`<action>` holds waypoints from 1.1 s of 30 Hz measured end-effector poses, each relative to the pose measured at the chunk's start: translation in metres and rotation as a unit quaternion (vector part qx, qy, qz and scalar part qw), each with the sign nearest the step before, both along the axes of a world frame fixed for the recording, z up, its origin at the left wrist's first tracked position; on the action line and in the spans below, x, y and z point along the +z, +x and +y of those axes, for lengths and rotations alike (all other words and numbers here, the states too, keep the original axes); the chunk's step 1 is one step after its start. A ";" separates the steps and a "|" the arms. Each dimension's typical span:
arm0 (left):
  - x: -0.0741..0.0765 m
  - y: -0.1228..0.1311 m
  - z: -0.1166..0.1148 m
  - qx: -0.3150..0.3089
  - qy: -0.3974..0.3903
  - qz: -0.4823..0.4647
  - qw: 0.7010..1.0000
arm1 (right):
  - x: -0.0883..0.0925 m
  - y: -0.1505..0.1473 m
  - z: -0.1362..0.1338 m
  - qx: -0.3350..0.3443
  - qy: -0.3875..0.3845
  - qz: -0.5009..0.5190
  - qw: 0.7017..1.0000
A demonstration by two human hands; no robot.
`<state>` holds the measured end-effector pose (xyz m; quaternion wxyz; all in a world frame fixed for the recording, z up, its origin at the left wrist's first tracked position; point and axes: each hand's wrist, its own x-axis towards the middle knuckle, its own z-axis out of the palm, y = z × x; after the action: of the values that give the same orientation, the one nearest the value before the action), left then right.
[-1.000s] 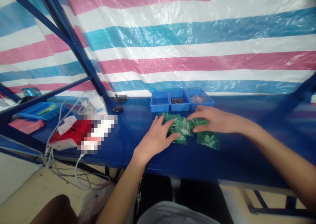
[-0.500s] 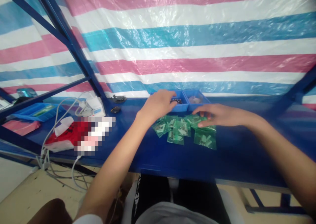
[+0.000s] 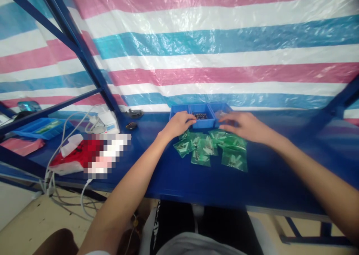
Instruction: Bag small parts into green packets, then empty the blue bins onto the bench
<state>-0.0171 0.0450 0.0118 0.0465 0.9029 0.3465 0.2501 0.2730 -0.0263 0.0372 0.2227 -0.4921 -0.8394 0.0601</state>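
Note:
Three blue bins stand side by side at the back of the table. My left hand (image 3: 179, 124) is at the front of the left bin (image 3: 179, 108), its bent fingers closed at the corner beside the middle bin (image 3: 203, 124). Small dark metal parts (image 3: 200, 116) lie in that middle bin. My right hand (image 3: 246, 126) is at the front of the right bin (image 3: 221, 106), thumb and fingers apart, slightly blurred; clear-looking contents show behind the fingertips. Several green-tinted plastic bags (image 3: 234, 160) with pale strips and small parts inside lie in front of the bins, partly under my right hand.
On the left are a red and white package (image 3: 70, 159), a white power strip (image 3: 108, 120) with cables, and a blue tray (image 3: 42, 127). Small black objects (image 3: 134, 113) lie near the frame post. A striped sheet (image 3: 224, 71) hangs behind the blue table (image 3: 182, 184).
My left hand has come down and left from above the middle bin to the bin's front corner. My right hand has risen slightly from the green bags to the right bin.

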 end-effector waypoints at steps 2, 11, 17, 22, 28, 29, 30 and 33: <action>0.000 0.000 0.000 0.005 0.004 0.005 1.000 | -0.001 0.001 0.001 -0.021 0.050 0.020 0.998; -0.003 0.002 -0.004 0.014 0.029 0.001 0.999 | -0.026 0.004 0.015 -0.005 0.099 -0.002 0.995; -0.004 0.002 -0.003 0.014 0.035 0.007 0.999 | -0.029 0.003 0.015 0.019 0.112 -0.016 0.993; -0.005 0.002 -0.003 0.011 0.044 0.012 0.999 | -0.030 0.003 0.016 0.017 0.117 -0.010 0.993; -0.003 0.002 -0.004 0.011 0.034 0.012 0.999 | -0.028 0.001 0.014 0.011 0.104 -0.013 0.994; -0.003 0.002 -0.004 0.010 0.034 0.011 0.999 | -0.028 0.001 0.014 0.009 0.103 -0.016 0.994; -0.003 0.002 -0.004 0.008 0.036 0.010 0.999 | -0.028 0.001 0.014 0.008 0.103 -0.019 0.994; -0.004 0.001 -0.004 0.002 0.044 0.005 0.999 | -0.028 0.000 0.015 0.005 0.103 -0.021 0.994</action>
<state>-0.0161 0.0414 0.0076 0.0045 0.9045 0.3376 0.2606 0.2731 -0.0117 0.0088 0.2546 -0.4631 -0.8482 -0.0361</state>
